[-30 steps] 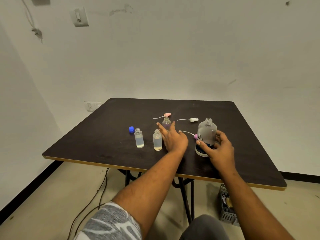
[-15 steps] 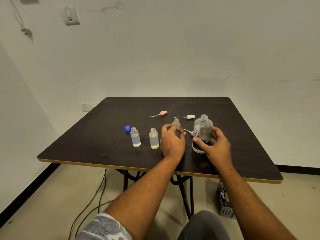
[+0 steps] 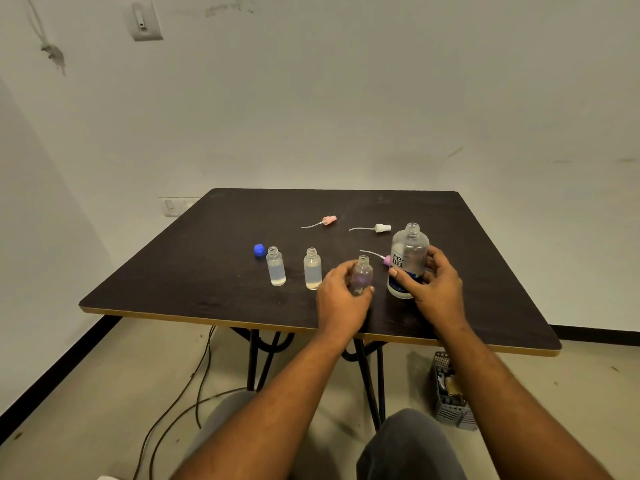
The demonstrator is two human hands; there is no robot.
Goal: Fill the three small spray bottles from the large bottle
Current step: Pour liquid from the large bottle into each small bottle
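On the dark table (image 3: 207, 271), my left hand (image 3: 341, 303) grips an uncapped small clear bottle (image 3: 362, 273) with a purple tint, held upright near the front. My right hand (image 3: 433, 285) is wrapped around the large clear bottle (image 3: 408, 254), which is open-necked and upright with a dark label. Two more small bottles, one (image 3: 276, 266) at left and one (image 3: 312, 268) beside it, stand uncapped, each holding clear liquid.
A blue cap (image 3: 259, 250) lies left of the small bottles. Three spray heads with dip tubes lie behind: pink (image 3: 329, 220), white (image 3: 382, 228) and magenta (image 3: 386, 259) by the large bottle. A grey basket (image 3: 450, 396) and cables (image 3: 194, 386) are on the floor.
My left hand reached to the third small bottle behind, closed on it and brought it toward the front, beside the large bottle. My right hand stayed on the large bottle.
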